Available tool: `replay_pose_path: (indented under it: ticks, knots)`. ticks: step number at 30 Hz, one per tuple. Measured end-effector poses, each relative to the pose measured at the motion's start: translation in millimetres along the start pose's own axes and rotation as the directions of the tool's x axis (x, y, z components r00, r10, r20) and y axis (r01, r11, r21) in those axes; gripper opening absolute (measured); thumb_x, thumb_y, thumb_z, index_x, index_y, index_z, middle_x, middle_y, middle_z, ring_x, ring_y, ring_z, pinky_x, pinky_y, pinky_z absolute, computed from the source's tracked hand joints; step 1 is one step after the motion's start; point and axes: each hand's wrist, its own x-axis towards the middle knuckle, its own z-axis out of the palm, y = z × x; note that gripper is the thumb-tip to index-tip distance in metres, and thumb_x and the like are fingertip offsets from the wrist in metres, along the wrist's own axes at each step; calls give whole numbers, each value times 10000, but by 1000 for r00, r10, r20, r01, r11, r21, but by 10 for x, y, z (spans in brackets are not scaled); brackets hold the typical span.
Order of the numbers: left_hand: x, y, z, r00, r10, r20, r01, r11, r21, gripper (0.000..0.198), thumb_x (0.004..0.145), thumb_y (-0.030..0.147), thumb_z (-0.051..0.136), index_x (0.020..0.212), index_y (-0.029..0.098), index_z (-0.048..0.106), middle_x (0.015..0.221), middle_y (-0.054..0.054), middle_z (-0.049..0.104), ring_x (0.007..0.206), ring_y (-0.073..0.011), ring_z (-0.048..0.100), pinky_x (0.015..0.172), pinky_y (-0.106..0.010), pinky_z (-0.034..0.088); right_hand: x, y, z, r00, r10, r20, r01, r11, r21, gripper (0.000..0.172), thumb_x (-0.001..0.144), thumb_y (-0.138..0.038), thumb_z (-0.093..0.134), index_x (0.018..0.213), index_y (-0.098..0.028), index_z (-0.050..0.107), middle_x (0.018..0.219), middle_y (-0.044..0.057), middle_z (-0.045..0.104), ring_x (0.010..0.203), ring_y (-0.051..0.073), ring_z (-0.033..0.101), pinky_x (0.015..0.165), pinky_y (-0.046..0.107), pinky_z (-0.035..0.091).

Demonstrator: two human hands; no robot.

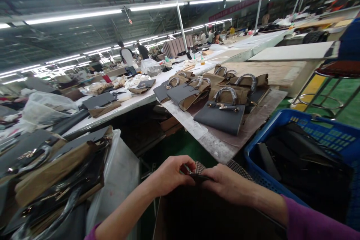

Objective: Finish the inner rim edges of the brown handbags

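My left hand (176, 172) and my right hand (223, 182) meet low in the middle of the view. Both have their fingers pinched on the top edge of a dark, nearly black bag (213, 213), which fills the bottom of the picture in front of my body. Its lower part is out of frame, and its details are lost in shadow. The left thumb and forefinger form a loop at the edge; the right thumb lies along it. Checked cloth (200, 166) shows just behind my fingers.
Finished-looking grey handbags (221, 116) with wrapped handles stand on the table corner (222, 150) ahead. On the left, a white bin (115, 180) is piled with more handbags. A blue plastic basket (253, 150) of black pieces sits at the right, near a stool (333, 69).
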Motion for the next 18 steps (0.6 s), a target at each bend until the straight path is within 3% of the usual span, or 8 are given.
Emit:
replay_pose_path:
  ticks: [6,9,12,15,18]
  knots:
    - [-16,11,33,995,91,-33,-87,991,106,138,801,250,633,868,187,735,809,25,669,773,-137,587,702,-204,402,12,75,-2,1000,16,-24,-16,1000,19,233,891,-239,486,828,-155,694,717,21,651,670,158,584,588,208,397]
    - [6,42,80,990,136,-42,-127,978,166,138,797,225,622,830,181,748,759,24,651,733,-130,575,655,-198,385,86,32,13,1000,-8,-21,8,1000,11,215,889,-284,524,977,-174,685,874,47,707,776,191,638,680,227,437]
    - [21,26,117,992,107,-67,-95,983,158,120,759,213,653,800,170,757,721,19,659,705,-137,574,634,-209,383,167,-46,37,999,-45,-12,45,999,-23,312,840,-229,574,1146,-189,621,1025,76,710,897,220,656,756,238,452]
    - [5,-25,91,994,23,-109,-25,1000,-19,152,743,264,689,841,162,746,747,0,687,704,-150,581,628,-223,394,213,-54,58,998,-60,17,61,996,-65,276,839,-177,522,1081,-181,655,979,82,724,869,230,671,725,245,465]
    - [-92,-70,10,988,43,-147,-93,932,-352,304,758,343,708,991,151,673,907,-48,703,811,-168,608,703,-240,432,204,52,28,997,-73,-29,72,997,-29,247,860,-196,473,972,-177,692,900,74,733,842,241,678,711,270,474]
